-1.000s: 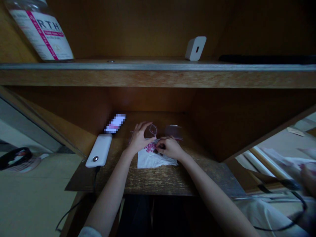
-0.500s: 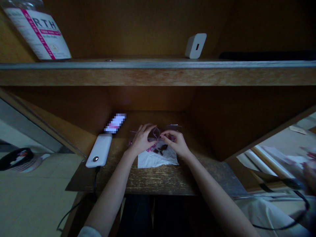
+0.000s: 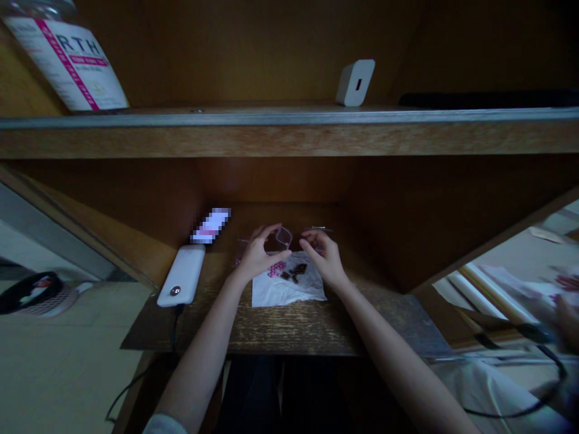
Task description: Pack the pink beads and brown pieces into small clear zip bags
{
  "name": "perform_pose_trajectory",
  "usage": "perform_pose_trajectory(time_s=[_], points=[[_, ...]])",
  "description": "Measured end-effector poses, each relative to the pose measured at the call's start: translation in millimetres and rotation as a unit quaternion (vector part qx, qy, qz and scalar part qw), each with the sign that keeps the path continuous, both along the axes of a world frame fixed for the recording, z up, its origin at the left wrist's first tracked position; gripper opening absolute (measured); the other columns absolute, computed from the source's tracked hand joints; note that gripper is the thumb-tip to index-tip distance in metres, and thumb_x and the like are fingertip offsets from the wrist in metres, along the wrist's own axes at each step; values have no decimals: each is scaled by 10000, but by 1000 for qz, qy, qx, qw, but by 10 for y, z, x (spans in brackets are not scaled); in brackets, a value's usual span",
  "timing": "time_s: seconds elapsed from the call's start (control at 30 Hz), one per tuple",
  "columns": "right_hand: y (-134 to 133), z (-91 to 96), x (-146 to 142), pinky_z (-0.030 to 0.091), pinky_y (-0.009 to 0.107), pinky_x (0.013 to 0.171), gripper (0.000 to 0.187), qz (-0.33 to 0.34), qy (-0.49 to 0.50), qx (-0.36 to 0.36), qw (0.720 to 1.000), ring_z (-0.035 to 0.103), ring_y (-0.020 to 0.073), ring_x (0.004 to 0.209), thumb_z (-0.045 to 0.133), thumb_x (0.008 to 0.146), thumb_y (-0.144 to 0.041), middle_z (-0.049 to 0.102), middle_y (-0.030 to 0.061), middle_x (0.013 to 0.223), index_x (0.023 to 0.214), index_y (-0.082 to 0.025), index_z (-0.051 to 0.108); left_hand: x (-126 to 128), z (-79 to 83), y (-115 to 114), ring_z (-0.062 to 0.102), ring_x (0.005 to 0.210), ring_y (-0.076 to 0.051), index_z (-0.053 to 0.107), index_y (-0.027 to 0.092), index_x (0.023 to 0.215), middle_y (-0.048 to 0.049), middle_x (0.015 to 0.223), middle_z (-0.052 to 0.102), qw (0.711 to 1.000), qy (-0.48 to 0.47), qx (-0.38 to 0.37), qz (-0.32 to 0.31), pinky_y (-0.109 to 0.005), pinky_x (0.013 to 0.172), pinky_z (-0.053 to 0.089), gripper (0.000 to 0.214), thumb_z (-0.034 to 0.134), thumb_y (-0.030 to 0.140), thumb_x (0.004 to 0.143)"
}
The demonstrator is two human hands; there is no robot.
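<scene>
My left hand (image 3: 262,252) is curved, with a thin pale loop (image 3: 284,236) between its fingertips and thumb. A small pink spot shows on the loop's lower end; whether the loop is cord or the rim of a clear bag I cannot tell. My right hand (image 3: 326,258) is just right of the loop, apart from it, thumb and forefinger drawn close together. What they hold, if anything, is too small to make out. Below both hands lies a crumpled white tissue (image 3: 284,295), bearing several pink beads (image 3: 277,269) and several dark brown pieces (image 3: 295,274).
A white power bank (image 3: 183,274) with a black cable and a blurred phone (image 3: 210,225) lie to the left. A white charger (image 3: 356,83) and a labelled bottle (image 3: 67,63) stand on the upper shelf (image 3: 271,140). Another person's hand (image 3: 566,316) shows far right.
My right hand has drawn back slightly to the right, away from the loop. A pink bead seen at its fingertips before no longer shows there. My left hand has shifted slightly left.
</scene>
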State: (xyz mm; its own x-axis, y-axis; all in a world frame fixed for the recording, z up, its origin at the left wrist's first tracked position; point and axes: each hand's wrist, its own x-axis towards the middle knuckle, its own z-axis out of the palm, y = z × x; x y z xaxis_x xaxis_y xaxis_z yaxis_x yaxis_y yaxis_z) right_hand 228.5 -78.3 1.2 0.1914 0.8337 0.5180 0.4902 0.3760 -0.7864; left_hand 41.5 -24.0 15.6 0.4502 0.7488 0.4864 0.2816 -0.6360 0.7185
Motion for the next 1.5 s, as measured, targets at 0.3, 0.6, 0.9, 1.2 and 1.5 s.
perform_pose_trajectory(time_s=[0.3, 0.6, 0.9, 1.2, 1.5], points=[[52, -94, 2, 443, 267, 682, 184, 133, -190, -121, 965, 618, 162, 739, 539, 864, -270, 690, 53, 873, 950, -188, 680, -49, 20, 48, 533, 1203, -237, 573, 236, 1205, -84, 1300, 577, 921, -252, -265, -132, -373, 988, 433, 496, 686, 321, 729], [53, -124, -49, 412, 273, 707, 165, 141, -320, -142, 926, 631, 178, 787, 580, 840, -244, 701, 54, 914, 924, -217, 719, -3, 73, 33, 619, 1065, -234, 633, 150, 1116, -118, 1154, 666, 825, -368, -407, -133, -377, 907, 482, 414, 486, 354, 786], [88, -167, -63, 399, 262, 657, 142, 123, -304, -163, 930, 633, 178, 745, 596, 804, -217, 717, 47, 888, 889, -208, 710, 63, 19, 74, 660, 758, -170, 671, 142, 939, -91, 921, 712, 808, -371, -452, -73, -285, 671, 518, 244, 647, 294, 749], [83, -144, -82, 388, 243, 647, 139, 140, -289, -164, 933, 610, 152, 709, 613, 772, -198, 701, 27, 834, 876, -208, 704, 148, -58, 52, 633, 639, -146, 679, 141, 782, -47, 755, 698, 863, -334, -380, -7, -251, 593, 503, 430, 794, 503, 579], [87, -46, 45, 414, 252, 639, 160, 118, -130, -120, 977, 595, 149, 687, 558, 843, -287, 687, 27, 803, 885, -189, 677, 149, -98, 70, 620, 594, -143, 697, 138, 757, -49, 700, 693, 907, -276, -317, -1, -250, 575, 490, 440, 747, 553, 620]])
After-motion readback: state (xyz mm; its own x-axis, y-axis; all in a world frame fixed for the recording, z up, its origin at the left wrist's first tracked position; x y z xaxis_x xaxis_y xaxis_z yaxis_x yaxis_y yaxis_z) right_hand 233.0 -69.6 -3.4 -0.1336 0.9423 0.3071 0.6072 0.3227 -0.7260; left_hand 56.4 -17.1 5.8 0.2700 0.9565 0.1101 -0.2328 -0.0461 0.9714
